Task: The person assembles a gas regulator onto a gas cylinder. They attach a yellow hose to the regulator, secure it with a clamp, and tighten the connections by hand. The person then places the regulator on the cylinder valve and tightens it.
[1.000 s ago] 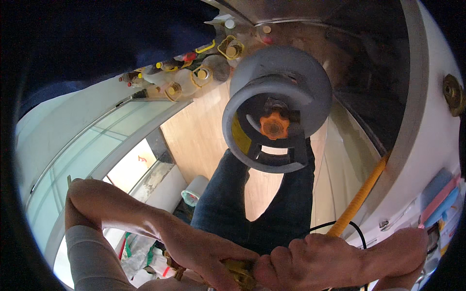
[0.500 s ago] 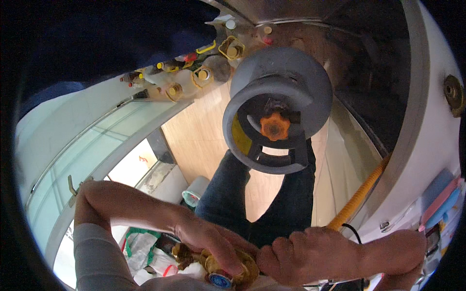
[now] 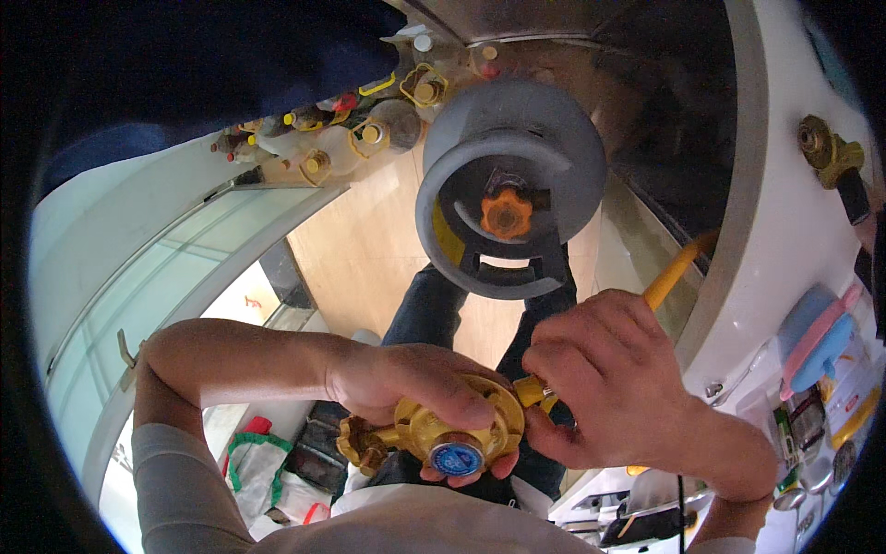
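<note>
My left hand (image 3: 411, 386) is wrapped round a gold-coloured gas regulator (image 3: 434, 427), its round blue label facing up. A knobbed brass fitting of the regulator points left. On the other side, my right hand (image 3: 609, 383) has its fingers curled round the end of a yellow gas hose (image 3: 678, 268) at the regulator's outlet. The fingers partly hide that joint, so how far the hose is on cannot be seen. Beyond my hands a grey gas cylinder (image 3: 577, 120) stands upright between my legs, with an orange valve knob (image 3: 506, 214) inside its collar.
To the right runs a white counter (image 3: 738, 305) with a second brass fitting (image 3: 828, 155), pink and blue flat items (image 3: 817, 355) and several spoons (image 3: 791, 499). Large plastic bottles (image 3: 346, 150) line the far left wall. A glass-panelled door (image 3: 138, 268) is at left, bags (image 3: 251, 466) lower left.
Both hands have lifted the regulator up and to the right, showing more of it. My right hand has turned from a fist round the hose to a fingertip grip near the outlet.
</note>
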{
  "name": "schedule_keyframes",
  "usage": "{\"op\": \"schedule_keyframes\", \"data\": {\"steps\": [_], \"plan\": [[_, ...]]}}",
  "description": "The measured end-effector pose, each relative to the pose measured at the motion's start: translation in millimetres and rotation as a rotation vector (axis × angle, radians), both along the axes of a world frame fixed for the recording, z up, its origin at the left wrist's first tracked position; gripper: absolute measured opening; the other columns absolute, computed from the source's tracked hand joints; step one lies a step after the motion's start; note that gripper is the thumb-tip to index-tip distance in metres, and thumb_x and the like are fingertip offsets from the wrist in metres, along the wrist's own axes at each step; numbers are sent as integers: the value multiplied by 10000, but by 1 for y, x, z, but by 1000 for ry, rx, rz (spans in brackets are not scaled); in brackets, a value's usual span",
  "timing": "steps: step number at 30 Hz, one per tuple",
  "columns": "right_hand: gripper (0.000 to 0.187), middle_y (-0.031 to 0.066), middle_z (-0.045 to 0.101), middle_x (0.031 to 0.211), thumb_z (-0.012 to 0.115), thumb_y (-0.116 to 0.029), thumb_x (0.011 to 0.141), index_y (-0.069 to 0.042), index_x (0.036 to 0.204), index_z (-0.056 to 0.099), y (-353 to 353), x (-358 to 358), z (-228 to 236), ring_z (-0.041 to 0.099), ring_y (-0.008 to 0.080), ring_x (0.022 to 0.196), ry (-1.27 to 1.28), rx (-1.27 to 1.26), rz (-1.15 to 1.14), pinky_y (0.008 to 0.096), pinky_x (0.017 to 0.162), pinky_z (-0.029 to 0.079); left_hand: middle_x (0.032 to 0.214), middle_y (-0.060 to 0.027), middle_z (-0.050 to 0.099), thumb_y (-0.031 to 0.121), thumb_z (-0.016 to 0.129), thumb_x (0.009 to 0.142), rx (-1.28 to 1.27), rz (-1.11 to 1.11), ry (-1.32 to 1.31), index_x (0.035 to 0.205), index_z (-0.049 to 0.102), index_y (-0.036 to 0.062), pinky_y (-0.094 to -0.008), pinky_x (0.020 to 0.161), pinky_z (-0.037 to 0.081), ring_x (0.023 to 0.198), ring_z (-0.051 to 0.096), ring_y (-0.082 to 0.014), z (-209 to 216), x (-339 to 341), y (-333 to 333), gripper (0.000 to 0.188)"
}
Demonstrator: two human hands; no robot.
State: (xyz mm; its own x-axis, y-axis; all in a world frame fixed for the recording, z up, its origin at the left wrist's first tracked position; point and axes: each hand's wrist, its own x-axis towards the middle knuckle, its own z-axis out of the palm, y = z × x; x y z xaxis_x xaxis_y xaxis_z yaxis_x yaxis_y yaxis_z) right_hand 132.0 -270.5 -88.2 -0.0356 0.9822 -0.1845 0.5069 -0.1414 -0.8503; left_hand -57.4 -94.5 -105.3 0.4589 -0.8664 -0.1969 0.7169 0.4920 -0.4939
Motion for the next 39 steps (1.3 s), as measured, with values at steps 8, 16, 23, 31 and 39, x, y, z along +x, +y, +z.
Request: {"op": "schedule_keyframes", "data": {"steps": [8,16,23,31,39], "plan": [[297,-11,552,773,744,-356,674,-152,881,682,-13,-19,-5,597,187,791,-213,161,-47,422,878,477,1072,-30,634,484,679,996,456,-161,-362,1319,521,-6,-267,748,525,918,604,-120,10,18,-3,608],[365,36,653,905,735,-285,673,-109,989,690,-13,4,-2,645,239,813,-3,-5,16,410,855,491,1074,-163,644,354,756,951,907,-630,-775,1270,483,2,-360,833,548,972,653,-251,28,54,5,548],[497,139,671,1171,767,-167,688,-68,1163,656,-13,19,11,694,301,958,167,-157,-66,482,946,496,1081,-249,595,301,804,884,1485,-665,-1081,1199,439,-73,-465,865,555,1000,661,-414,43,38,-14,610],[408,121,649,1133,782,-234,775,-67,1134,683,-1,15,13,673,283,1018,54,-203,61,449,962,497,988,-271,559,273,770,903,1756,-571,-1295,1061,430,-104,-427,745,561,802,656,-362,48,34,-12,531],[346,86,651,1105,774,-201,800,-59,1106,699,14,20,10,653,270,1036,50,-303,161,432,989,482,963,-271,563,292,795,891,1868,-584,-1375,1080,438,-135,-403,647,588,791,662,-364,52,36,-11,587]]}}
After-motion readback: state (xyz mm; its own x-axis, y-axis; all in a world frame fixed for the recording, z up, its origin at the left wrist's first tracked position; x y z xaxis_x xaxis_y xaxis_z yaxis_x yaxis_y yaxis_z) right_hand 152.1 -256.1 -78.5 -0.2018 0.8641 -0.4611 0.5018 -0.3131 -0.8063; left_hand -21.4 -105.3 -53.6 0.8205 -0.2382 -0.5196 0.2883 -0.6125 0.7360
